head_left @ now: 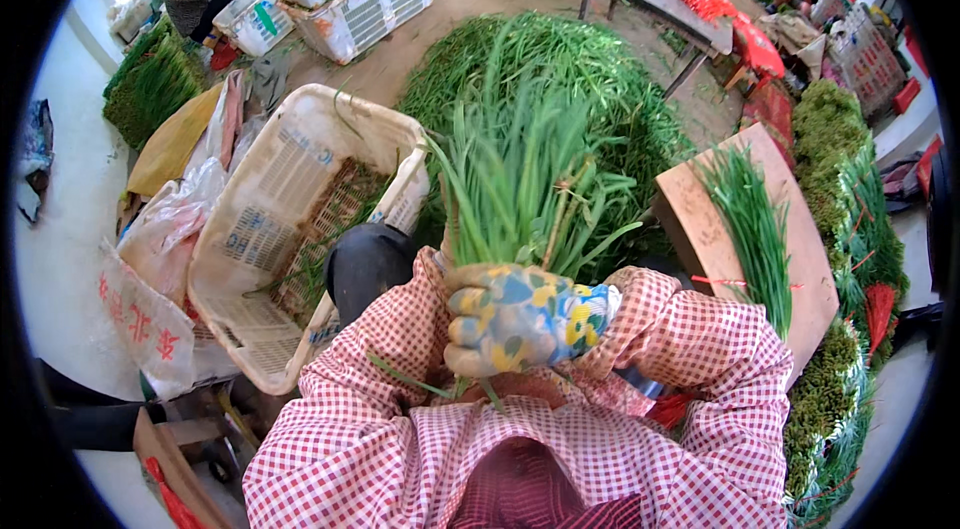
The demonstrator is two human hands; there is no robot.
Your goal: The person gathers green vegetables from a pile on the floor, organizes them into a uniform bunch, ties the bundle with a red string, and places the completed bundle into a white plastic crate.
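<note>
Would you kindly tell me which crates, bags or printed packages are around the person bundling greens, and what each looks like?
Cream plastic crate: tipped on its side left of the gloved hand gripping the bunch of greens; lattice walls, faded blue print.
White sack: lower left, crumpled, red characters.
White crates: stacked top centre-left, slotted walls.
Clear plastic bag: crumpled beside the cream crate.

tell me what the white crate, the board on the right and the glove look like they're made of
The white crate looks like moulded plastic: matt, with a grid of slots in its walls. The board looks like bare plywood or fibreboard, flat, tan and dull; which one is unclear. The glove looks like printed knit fabric, soft and creased around the green stalks; any coating cannot be told.
</note>
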